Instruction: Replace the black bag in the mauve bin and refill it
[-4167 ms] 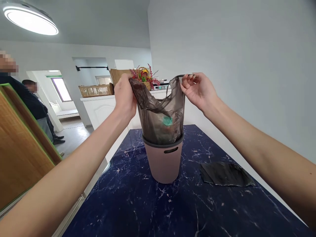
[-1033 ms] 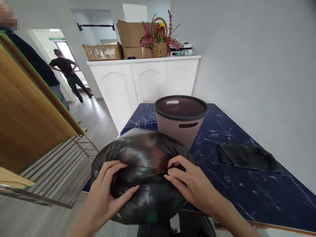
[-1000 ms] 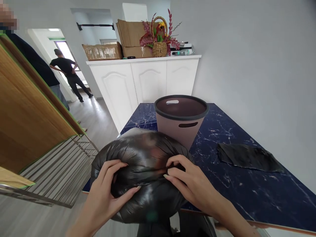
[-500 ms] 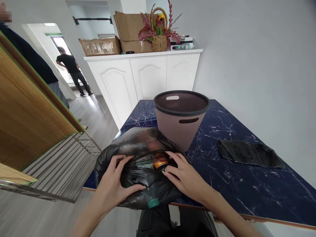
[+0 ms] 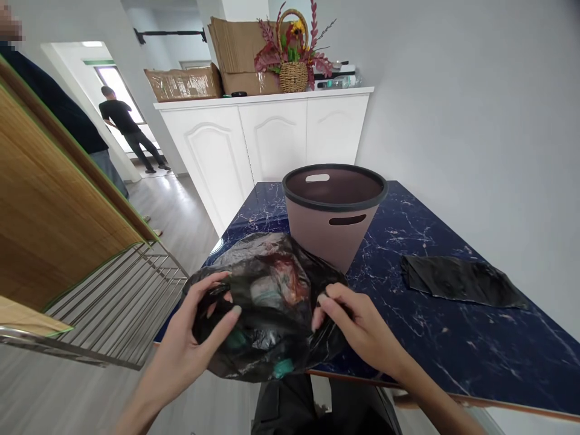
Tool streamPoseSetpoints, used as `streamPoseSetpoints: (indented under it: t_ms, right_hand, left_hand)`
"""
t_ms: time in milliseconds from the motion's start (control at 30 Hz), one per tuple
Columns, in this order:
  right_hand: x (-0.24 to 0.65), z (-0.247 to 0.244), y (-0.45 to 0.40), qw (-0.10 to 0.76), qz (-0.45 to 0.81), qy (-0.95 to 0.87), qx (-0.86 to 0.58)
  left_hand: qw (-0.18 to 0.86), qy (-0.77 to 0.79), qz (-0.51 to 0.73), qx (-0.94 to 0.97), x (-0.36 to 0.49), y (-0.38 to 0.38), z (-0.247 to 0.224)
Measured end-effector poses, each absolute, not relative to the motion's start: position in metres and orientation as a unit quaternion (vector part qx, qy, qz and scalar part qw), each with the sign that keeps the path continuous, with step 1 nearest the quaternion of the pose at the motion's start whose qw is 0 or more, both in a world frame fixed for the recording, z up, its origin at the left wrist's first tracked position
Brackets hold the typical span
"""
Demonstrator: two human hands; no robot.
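Observation:
A full black plastic bag [image 5: 267, 338] lies at the near left edge of the dark blue marbled table [image 5: 399, 338]. Red, whitish and teal contents show through its thin film. My left hand [image 5: 194, 338] is at the bag's left side, thumb and fingers apart around a fold. At the right side of the bag my right hand [image 5: 357, 326] pinches the black film between thumb and fingers. Just behind the bag stands a mauve bin [image 5: 321, 232] with a dark rim, upright, its inside showing no liner. A folded black bag [image 5: 462, 281] lies flat to the right.
Behind the table, a white cabinet [image 5: 276, 133] carries cardboard boxes [image 5: 183, 83], a flower basket [image 5: 293, 77] and bottles. A metal rack [image 5: 122, 302] and wooden panel [image 5: 58, 199] are at the left. One person [image 5: 124, 127] stands in the doorway; another is partly visible at the left edge.
My hands have moved apart, the right one outward and the left one slightly left. The film between them is spread wider, and the orange item has gone from view. The doorway person has shifted posture.

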State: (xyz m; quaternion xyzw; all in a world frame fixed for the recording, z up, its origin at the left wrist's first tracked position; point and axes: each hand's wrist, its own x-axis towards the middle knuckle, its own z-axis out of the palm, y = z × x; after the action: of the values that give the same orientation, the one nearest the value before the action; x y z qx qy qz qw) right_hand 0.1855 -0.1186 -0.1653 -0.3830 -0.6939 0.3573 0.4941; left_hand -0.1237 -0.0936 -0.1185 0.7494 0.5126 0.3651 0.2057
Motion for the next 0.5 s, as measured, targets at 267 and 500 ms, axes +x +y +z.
streamPoseSetpoints:
  t_ms: [267,500]
  right_hand:
    - [0.159,-0.111,-0.12,0.534,0.515,-0.612,-0.274]
    - [0.14,-0.099,-0.114,0.523,0.609,-0.56,-0.204]
  left_hand:
    - [0.212,0.517,0.36,0.747,-0.102,-0.116,-0.056]
    - [0.195,0.448,0.322,0.811,-0.091,-0.119,-0.04]
